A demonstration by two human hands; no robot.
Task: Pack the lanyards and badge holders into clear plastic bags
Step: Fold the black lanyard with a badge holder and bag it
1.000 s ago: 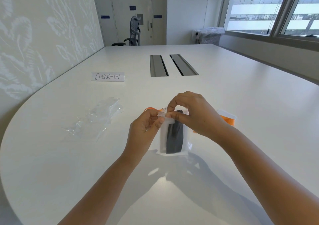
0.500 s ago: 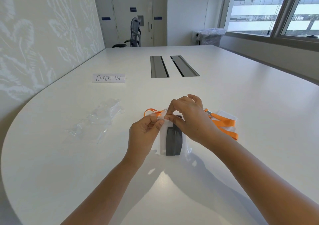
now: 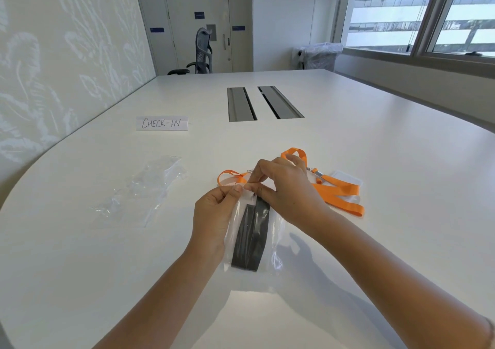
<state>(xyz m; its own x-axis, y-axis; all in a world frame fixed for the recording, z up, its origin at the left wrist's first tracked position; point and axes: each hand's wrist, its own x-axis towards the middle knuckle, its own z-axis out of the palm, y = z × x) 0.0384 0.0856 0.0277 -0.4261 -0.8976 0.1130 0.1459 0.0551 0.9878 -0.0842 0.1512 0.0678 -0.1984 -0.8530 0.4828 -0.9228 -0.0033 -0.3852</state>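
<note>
A clear plastic bag [image 3: 274, 244] with a folded black lanyard [image 3: 250, 237] inside hangs just above the white table. My left hand [image 3: 213, 216] pinches the bag's top edge from the left. My right hand [image 3: 285, 190] pinches the same top edge from the right, thumb and fingers pressed together. Behind my hands lie orange lanyards [image 3: 340, 190] with metal clips, and a clear badge holder [image 3: 347, 181] lies under them. A loose pile of empty clear bags [image 3: 144, 190] lies to the left.
A paper sign reading CHECK-IN [image 3: 162, 123] lies further back on the table [image 3: 375, 147]. Two grey cable hatches [image 3: 263, 103] sit in the table's middle. An office chair [image 3: 199, 52] and a lined bin [image 3: 320, 55] stand beyond the far edge.
The hands and the bag have shifted slightly toward me. More of the orange lanyards behind my right hand has come into view.
</note>
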